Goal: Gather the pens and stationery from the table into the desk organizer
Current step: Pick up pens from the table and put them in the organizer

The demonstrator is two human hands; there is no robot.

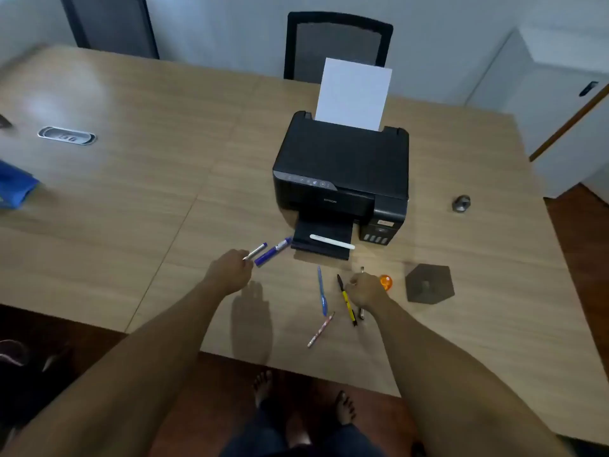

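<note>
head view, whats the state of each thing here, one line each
left hand: closed on white pen
right hand: over a thin dark pen, grip unclear
blue marker: loose on table
blue pen: loose
yellow pen: loose
printer: paper loaded, white pen-like stick on its tray

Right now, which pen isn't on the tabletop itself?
The white pen: it lies across the printer's output tray; the others lie on the table or in hand.

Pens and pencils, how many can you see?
7: one in the left hand, a blue marker beside it, a white one on the printer tray, and blue, yellow, patterned and dark ones near the right hand.
</note>
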